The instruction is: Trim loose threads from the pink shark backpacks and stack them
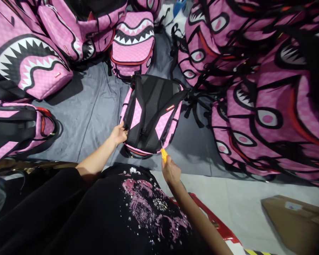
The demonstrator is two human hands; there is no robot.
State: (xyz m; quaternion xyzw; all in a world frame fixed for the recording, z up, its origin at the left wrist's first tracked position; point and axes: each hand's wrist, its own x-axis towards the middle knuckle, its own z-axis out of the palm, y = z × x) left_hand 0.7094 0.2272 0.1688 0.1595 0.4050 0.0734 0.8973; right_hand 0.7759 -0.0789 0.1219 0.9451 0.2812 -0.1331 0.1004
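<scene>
A pink backpack (151,117) lies back side up, black straps on top, near the front edge of the grey sheet (95,106) that covers the floor. The left hand (119,134) is closed on its lower left corner. The right hand (170,170) grips a small yellow tool (163,155), whose tip touches the lower right edge of the backpack. Piles of pink shark-mouth backpacks (255,88) lie around the sheet. A cardboard box (295,219) lies at the right.

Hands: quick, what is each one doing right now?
Left hand: closed on the edge of the backpack.
Right hand: closed on a small yellow tool at the backpack's lower edge.
</scene>
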